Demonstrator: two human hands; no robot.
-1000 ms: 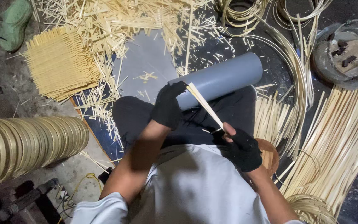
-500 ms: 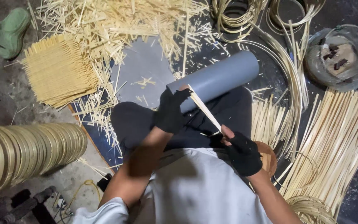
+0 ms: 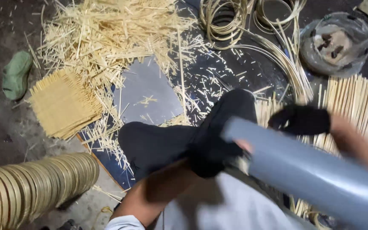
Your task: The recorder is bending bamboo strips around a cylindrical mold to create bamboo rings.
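A long grey pipe (image 3: 320, 174) lies slanted across my lap, from the middle of the view down to the right edge. My left hand (image 3: 211, 149), in a black glove, is closed around the pipe's near end. Blurred with motion, my right hand (image 3: 301, 120), also in a black glove, hovers just above the pipe's upper side. What it holds cannot be made out. No bamboo strip shows between the hands. My dark trouser knee (image 3: 154, 142) is in front of the left hand.
Loose bamboo splinters (image 3: 107, 38) are heaped at the top left beside a square woven mat (image 3: 64, 104) and a grey board (image 3: 148, 91). Stacked bamboo rings (image 3: 30, 187) lie lower left, cane coils (image 3: 235, 17) at top, straight sticks (image 3: 358, 102) on the right, a plastic bag (image 3: 337, 42) top right.
The grey pipe has swung from lying beyond my knees to slanting across my lap toward the right. The thin bamboo strip held between both hands is gone from view. My right hand moved up.
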